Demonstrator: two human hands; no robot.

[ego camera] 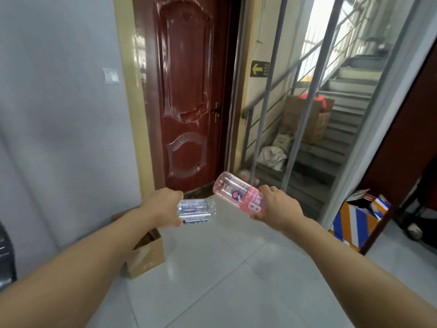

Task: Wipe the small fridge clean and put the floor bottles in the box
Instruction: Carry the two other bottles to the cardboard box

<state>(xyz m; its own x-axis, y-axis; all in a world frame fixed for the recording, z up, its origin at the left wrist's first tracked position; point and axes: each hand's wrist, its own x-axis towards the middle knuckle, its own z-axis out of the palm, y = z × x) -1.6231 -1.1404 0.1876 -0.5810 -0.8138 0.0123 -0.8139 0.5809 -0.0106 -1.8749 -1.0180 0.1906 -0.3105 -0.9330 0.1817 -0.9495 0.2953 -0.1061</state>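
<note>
My left hand (pixel 163 207) grips a clear plastic bottle (pixel 197 210) with a blue-and-white label, held sideways with its base pointing right. My right hand (pixel 275 207) holds a pink bottle (pixel 238 192) with a pink label showing a large "B", tilted so its base points up and left. Both bottles are in the air in front of me, almost touching. A brown cardboard box (pixel 145 254) stands open on the floor below my left forearm, against the grey wall. The small fridge is not in view.
A dark red wooden door (pixel 186 91) stands closed ahead. Right of it a glass partition shows a stairwell with boxes and bags (pixel 305 119). A blue, orange and white carton (pixel 359 216) sits on the floor at right. The floor is pale tile.
</note>
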